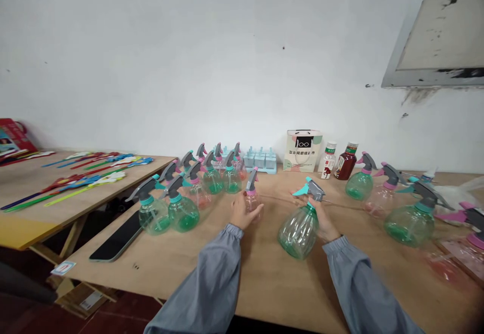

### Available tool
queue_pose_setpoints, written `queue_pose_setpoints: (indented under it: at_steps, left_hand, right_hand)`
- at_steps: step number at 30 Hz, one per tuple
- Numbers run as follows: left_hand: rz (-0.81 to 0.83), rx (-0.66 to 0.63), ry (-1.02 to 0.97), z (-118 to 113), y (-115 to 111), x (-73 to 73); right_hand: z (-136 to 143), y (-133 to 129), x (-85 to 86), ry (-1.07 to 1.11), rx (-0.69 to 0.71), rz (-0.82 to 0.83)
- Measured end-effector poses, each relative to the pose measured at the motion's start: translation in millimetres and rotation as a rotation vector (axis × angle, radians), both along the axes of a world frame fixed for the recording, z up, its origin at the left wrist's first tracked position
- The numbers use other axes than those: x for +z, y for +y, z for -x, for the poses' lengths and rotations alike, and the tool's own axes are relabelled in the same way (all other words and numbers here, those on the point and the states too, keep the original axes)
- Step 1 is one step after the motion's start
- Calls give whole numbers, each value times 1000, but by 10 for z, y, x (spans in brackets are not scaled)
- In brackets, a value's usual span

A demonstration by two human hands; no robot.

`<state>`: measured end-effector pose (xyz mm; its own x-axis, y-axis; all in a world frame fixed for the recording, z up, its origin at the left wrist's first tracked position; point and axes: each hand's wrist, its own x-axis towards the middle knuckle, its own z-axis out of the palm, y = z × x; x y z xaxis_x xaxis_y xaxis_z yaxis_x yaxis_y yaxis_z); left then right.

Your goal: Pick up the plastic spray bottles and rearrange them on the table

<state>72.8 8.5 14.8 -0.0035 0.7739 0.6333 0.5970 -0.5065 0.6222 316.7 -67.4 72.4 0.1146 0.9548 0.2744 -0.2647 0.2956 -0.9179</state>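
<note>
My right hand [324, 222] is closed around the neck of a green spray bottle [298, 233], which tilts under its grey and turquoise trigger head. To its left, my left hand [244, 212] wraps round a pink spray bottle [252, 200] that stands upright on the table; its fingers partly hide the body. Left of that hand stand several green and pink spray bottles, among them a green spray bottle [184, 215] in the front row. More stand on the right, including a green spray bottle [410, 223] and a pink spray bottle [380, 200].
A black phone [117, 238] lies at the table's left edge. Along the wall are a light blue mould set [260, 161], a paper bag [302, 152], a white bottle [327, 161] and a dark red bottle [345, 162]. Colourful hand-tipped sticks [86, 180] cover another table.
</note>
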Motion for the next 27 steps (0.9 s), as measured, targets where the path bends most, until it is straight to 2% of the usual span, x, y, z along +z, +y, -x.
queue_pose_setpoints:
  at_steps: [4, 10, 16, 24, 27]
  left_hand:
    - [0, -25, -8, 4, 0, 12]
    - [7, -37, -9, 5, -9, 21]
    - [17, -58, -27, 12, -15, 33]
    - [-4, -73, -61, 19, 7, 6]
    - [-20, -95, -65, 25, 18, 0]
  right_hand:
    - [-20, 17, 2, 41, -57, 2]
    - [17, -31, 57, -36, 32, -49]
    - [1, 4, -15, -1, -92, -47]
    - [63, -36, 29, -51, -45, -68]
    - [53, 0, -4, -32, -105, -59]
